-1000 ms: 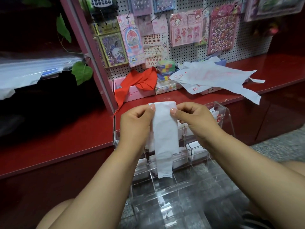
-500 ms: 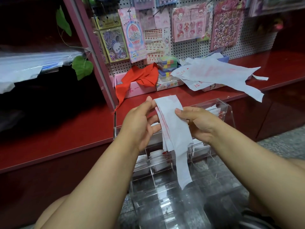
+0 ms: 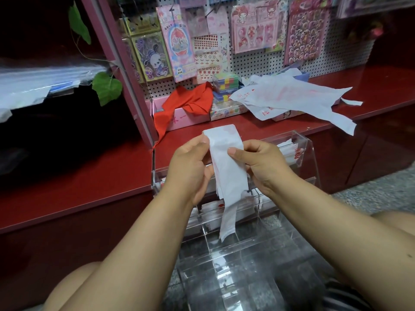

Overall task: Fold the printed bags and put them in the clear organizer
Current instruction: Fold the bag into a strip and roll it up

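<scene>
Pinching folded white red-printed plastic bag (image 3: 226, 162) between left hand (image 3: 190, 167) and right hand (image 3: 260, 162) fingers; holding folded bags (image 3: 289, 151) inside clear acrylic organizer (image 3: 312, 158).

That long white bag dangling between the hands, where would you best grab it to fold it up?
Probably by the loose tail of the white bag, brought up from below. The left hand and right hand already pinch the top edges, so the strip hangs free over the clear organizer, with nothing holding its narrow lower end.

Red shelf (image 3: 89, 187) below white pegboard wall (image 3: 258, 61); speckled floor (image 3: 381, 194).
</scene>
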Available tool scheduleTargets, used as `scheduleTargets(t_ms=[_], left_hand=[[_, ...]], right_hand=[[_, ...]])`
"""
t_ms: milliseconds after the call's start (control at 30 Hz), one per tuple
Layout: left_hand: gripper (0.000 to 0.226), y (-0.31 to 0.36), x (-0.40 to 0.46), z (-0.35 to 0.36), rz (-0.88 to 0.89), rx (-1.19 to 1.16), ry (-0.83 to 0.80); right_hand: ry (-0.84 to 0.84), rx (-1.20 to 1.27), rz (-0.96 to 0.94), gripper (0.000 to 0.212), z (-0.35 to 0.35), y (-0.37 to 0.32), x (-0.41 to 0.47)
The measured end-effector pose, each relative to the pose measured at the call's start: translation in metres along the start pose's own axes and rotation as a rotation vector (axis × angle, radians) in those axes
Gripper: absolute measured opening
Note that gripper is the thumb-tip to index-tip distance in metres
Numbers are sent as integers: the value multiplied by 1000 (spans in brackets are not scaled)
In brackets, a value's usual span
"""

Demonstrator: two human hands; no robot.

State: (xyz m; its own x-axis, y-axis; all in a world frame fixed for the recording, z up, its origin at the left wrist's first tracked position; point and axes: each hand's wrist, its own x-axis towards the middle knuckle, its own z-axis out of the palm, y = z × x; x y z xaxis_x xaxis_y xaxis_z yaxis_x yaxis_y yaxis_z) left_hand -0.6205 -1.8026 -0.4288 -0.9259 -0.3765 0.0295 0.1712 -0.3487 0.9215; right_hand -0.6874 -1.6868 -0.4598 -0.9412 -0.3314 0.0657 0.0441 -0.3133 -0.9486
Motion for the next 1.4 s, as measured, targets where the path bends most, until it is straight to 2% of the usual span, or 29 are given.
scheduleTargets(t_ms=[67,133,200,267,300,367,467,533,600,667,733,800,933,1033,1133,1300,1400], left_hand=[[23,-5,0,0,15,23,55],[31,-15,-5,-3,9,164,137],[30,-30,-14,-6,-40,353,99],[13,-43,-22,-10,-62,541,18],[12,-47,-24,-11,-41,590,26],[17,-47,-21,-15,-17,562,101],[13,-31,-13,-19,-36,387,169],[13,-19,-10,-21,-33,320,209],[13,-13,-6,-24,-39,292,235],[13,-10,-4,-25,-75,280,231],[11,-10,-3,-24,-138,245,217],[9,-11,-5,-22,-219,245,203],[8,-12,-10,-22,-313,274,158],[16,-17,-11,-25,-288,341,154],[20,-23,-14,-27,-283,364,137],[9,-25,-17,-24,-266,383,113],[22,-25,-18,-24,-210,389,145]], right_hand=[[46,12,-10,12,1,2,0],[94,32,-21,12,3,3,1],[141,54,-10,12,3,3,0],[180,48,-13,11,2,2,0],[177,34,-26,9,2,3,-1],[160,-6,-59,13,2,4,0],[157,-128,13,36,-4,3,5],[-6,-138,212,48,-8,0,5],[-272,-74,430,58,-5,-3,-4],[-420,25,530,63,1,2,-10],[-410,65,530,75,4,9,-10],[-327,111,471,81,5,14,-6],[-308,215,332,60,3,11,-3],[-286,114,239,36,2,12,-3],[-205,59,227,16,2,13,-5],[-150,54,196,11,1,14,-5],[-110,36,166,17,-2,15,-3]])
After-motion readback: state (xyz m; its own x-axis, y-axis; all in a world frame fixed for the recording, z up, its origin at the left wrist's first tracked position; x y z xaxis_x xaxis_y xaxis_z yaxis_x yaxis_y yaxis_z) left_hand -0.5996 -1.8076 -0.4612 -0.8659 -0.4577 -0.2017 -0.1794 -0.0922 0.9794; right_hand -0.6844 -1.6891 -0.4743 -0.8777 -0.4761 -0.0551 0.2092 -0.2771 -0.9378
